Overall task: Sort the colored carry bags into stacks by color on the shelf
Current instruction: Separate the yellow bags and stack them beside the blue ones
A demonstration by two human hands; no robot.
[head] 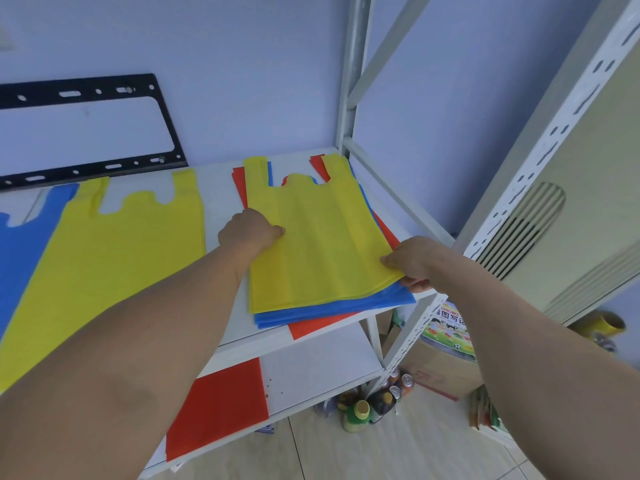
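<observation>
Both hands are on the top yellow bag (311,237) of the mixed pile (332,306) at the right end of the shelf (221,188). Left hand (247,232) is curled on the bag's left edge, fingers tucked under it by the look of it. Right hand (410,263) pinches the near right corner, thumb on top.

Risks as I read them:
- The right pinch sits where yellow meets the blue bags (346,306) below. Thin fabric, so it may grab two layers and drag a blue one along (wrong color lands in the yellow stack).
- The pile already overhangs the shelf's front edge, with an orange bag (311,327) sticking out lowest. A sideways pull could slide the lot off.
- The yellow stack (114,247) lies just left, touching a blue stack (20,237) further left. A sloppy drop would overlap the blue.
- More orange (221,400) lies on the lower shelf, well apart.
</observation>
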